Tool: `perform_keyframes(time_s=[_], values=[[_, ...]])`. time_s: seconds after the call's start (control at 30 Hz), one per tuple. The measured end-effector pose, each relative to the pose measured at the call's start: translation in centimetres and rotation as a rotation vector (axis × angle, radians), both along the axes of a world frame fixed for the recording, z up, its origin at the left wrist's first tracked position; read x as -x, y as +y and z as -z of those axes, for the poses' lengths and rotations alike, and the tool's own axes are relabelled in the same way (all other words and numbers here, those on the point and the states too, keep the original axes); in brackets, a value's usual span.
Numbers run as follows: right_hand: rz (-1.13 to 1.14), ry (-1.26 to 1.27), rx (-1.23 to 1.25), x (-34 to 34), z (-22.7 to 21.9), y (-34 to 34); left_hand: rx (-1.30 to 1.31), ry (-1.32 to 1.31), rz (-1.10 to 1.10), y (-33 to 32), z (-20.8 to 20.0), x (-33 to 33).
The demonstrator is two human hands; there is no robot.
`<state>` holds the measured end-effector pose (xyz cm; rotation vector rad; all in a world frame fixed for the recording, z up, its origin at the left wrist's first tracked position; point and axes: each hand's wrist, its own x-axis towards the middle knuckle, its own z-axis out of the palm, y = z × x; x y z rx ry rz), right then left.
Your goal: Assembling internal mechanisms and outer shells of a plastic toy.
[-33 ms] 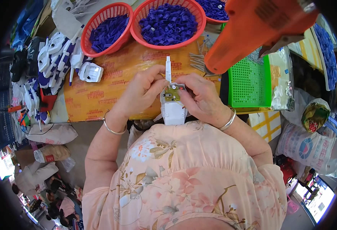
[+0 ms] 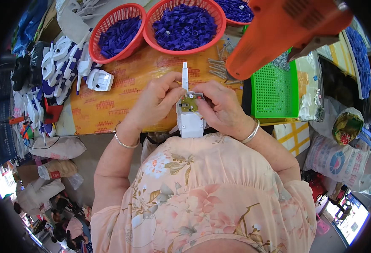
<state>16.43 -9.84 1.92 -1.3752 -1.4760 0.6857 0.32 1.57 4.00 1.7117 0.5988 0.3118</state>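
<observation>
A white plastic housing with a narrow white stem at its far end stands at the table's near edge, against my body. Set in its upper part is a small olive-green circuit board with a red spot on its right side. My left hand is closed, thumb and fingers pinching the housing where the stem begins. From the other side my right hand grips the housing's right edge, its thumb and fingertips at the board's right side. What lies under the fingertips is hidden.
Red baskets of purple plastic parts stand at the back. An orange power tool hangs at upper right, above a green perforated tray. Loose metal pins lie by the tool's tip. White-and-purple assemblies are piled left.
</observation>
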Motion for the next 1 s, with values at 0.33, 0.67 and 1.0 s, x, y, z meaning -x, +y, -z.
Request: perform_keyframes(time_s=[0.33, 0.67, 1.0], values=[[-0.029, -0.046, -0.009, -0.1, -0.3, -0.1, 0.009, 0.050, -0.088, -0.7, 0.5, -0.2], [-0.008, -0.079, -0.024, 0.0, 0.1, 0.2, 0.326, 0.032, -0.102, -0.4, 0.3, 0.0], [-0.029, -0.103, 0.019, 0.1, -0.1, 0.2, 0.246, 0.176, 0.038, 1.1, -0.3, -0.3]])
